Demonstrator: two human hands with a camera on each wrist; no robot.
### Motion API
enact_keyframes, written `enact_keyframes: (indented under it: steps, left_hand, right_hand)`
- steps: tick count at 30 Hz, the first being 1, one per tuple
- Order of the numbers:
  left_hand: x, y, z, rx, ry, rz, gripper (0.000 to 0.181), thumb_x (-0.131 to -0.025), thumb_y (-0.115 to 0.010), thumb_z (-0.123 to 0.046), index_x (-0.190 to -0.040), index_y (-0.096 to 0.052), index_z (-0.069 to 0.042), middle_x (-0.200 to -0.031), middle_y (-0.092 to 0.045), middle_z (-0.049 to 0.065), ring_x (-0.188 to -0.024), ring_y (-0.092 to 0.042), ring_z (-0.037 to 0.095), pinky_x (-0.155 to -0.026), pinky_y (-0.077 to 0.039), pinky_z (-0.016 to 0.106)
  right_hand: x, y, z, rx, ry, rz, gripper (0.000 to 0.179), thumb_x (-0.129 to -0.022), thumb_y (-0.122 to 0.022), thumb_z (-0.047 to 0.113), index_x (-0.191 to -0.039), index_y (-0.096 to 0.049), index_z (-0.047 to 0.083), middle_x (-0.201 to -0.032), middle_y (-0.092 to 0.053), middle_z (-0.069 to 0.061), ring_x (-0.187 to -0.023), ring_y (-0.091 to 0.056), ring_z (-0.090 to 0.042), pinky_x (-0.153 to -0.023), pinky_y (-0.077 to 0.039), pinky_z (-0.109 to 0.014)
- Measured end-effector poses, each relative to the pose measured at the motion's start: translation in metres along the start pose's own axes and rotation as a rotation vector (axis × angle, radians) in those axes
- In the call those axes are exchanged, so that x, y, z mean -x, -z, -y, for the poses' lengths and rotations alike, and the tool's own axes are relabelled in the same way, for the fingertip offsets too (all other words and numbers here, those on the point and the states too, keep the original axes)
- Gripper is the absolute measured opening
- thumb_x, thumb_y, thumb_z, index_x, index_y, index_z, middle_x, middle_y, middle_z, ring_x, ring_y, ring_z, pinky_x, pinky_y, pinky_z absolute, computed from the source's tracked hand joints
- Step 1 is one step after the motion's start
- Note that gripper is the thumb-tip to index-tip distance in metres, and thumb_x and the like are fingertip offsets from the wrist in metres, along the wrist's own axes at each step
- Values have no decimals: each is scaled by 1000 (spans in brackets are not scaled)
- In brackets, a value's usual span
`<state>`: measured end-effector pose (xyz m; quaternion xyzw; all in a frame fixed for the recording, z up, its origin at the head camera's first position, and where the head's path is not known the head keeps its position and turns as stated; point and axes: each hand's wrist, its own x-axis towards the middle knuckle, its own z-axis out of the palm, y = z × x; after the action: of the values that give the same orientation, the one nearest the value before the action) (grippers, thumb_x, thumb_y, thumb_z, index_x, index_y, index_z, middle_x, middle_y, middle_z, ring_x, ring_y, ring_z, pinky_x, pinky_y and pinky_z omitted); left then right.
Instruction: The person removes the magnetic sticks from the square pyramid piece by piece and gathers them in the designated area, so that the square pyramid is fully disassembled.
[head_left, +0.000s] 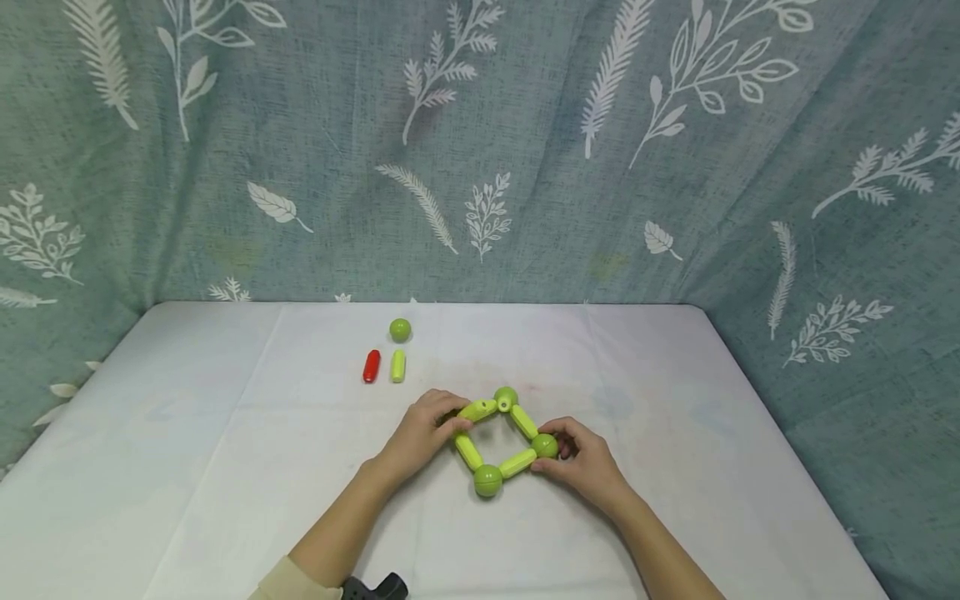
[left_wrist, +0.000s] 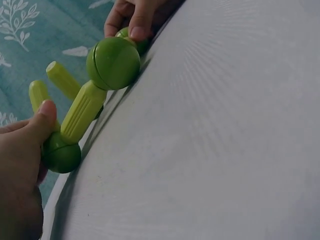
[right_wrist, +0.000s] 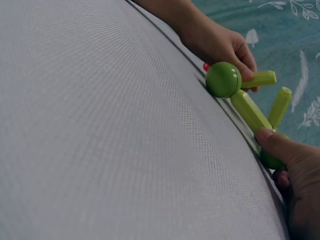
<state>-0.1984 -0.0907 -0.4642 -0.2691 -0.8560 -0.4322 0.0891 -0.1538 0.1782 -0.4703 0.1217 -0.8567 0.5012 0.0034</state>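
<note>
Gripping a four-sided frame (head_left: pixel 469 454) of lime-green rods (head_left: pixel 518 463) and green balls (head_left: pixel 487 481), clamped between the left hand (head_left: pixel 427 427), curled on one corner ball (left_wrist: pixel 64 159), and the right hand (head_left: pixel 587 467), curled on the opposite ball (head_left: pixel 545 446), probably to brace facing joints evenly. With a loose green ball (head_left: pixel 400 330), a red rod (head_left: pixel 372 367) and a spare lime-green rod (head_left: pixel 398 367) beyond the left hand, presumably clear of the frame yet within easy reach.
</note>
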Motion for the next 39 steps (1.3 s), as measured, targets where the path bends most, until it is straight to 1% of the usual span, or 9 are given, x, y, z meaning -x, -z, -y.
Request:
enact_keyframes:
  steps: [6, 11, 15, 18, 21, 24, 27, 34, 39]
  left_hand:
    - [-1, -3, 3, 179, 243, -56, 26, -82, -71, -23, -106, -70, -13, -103, -67, -2, -97, -61, 13, -85, -50, 29]
    - [-5, -7, 9, 287, 342, -213, 24, -86, -69, -21, -108, -68, -12, -94, -65, 1, -84, -59, 15, -70, -49, 22]
    - [-7, -6, 10, 341, 394, -310, 29, -88, -67, -24, -114, -64, -10, -98, -64, 4, -94, -58, 13, -81, -48, 22]
    - [-6, -2, 9, 397, 404, -307, 42, -91, -64, -25, -128, -54, -9, -103, -63, 8, -97, -59, 11, -85, -47, 21]
    - [-5, 5, 12, 457, 389, -274, 53, -95, -58, -22, -142, -37, -12, -105, -59, 13, -88, -61, 10, -78, -47, 19]
    - [-2, 13, 16, 506, 372, -236, 59, -97, -54, -15, -148, -25, -14, -109, -54, 16, -87, -64, 10, -75, -45, 17]
    - [1, 22, 22, 522, 359, -201, 59, -97, -52, -8, -147, -23, -12, -112, -49, 15, -87, -65, 10, -79, -45, 15]
    - [11, 46, 33, 419, 304, -192, 57, -98, -52, -14, -148, -24, -12, -103, -51, 11, -80, -63, 6, -77, -47, 18]
    - [21, 68, 44, 299, 279, -240, 54, -97, -53, -17, -146, -30, -15, -100, -50, 9, -76, -58, 10, -69, -49, 20]
  right_hand:
    - [0, -1, -3, 17, 28, 3, 43, -70, -84, 19, -107, -63, 13, -84, -57, 3, -73, -49, -10, -64, -45, -21]
    - [0, 1, -2, 25, 47, 4, 42, -70, -83, 19, -107, -63, 14, -87, -59, 2, -75, -50, -11, -67, -45, -21]
    - [0, 3, -2, 17, 48, 9, 42, -71, -83, 19, -107, -64, 14, -89, -60, 2, -76, -51, -11, -68, -46, -21]
    - [0, 2, -3, 15, 55, 8, 41, -71, -83, 19, -107, -64, 13, -90, -60, 2, -77, -51, -12, -68, -46, -22]
    - [0, 1, -4, 16, 76, 12, 41, -72, -82, 20, -108, -63, 13, -90, -60, 1, -77, -51, -12, -68, -46, -22]
    - [1, 0, -5, 26, 89, 17, 41, -72, -82, 21, -108, -63, 14, -91, -60, 2, -77, -51, -11, -69, -47, -23]
    - [1, 0, -5, 33, 94, 14, 41, -72, -82, 21, -108, -63, 14, -91, -60, 3, -76, -51, -10, -69, -47, -22]
    - [2, 1, -2, 27, 82, 20, 42, -73, -81, 22, -109, -62, 13, -93, -60, 1, -78, -52, -12, -70, -47, -24]
    - [1, 1, -1, 16, 64, 21, 43, -72, -82, 21, -110, -62, 13, -93, -60, 1, -78, -52, -14, -70, -47, -25]
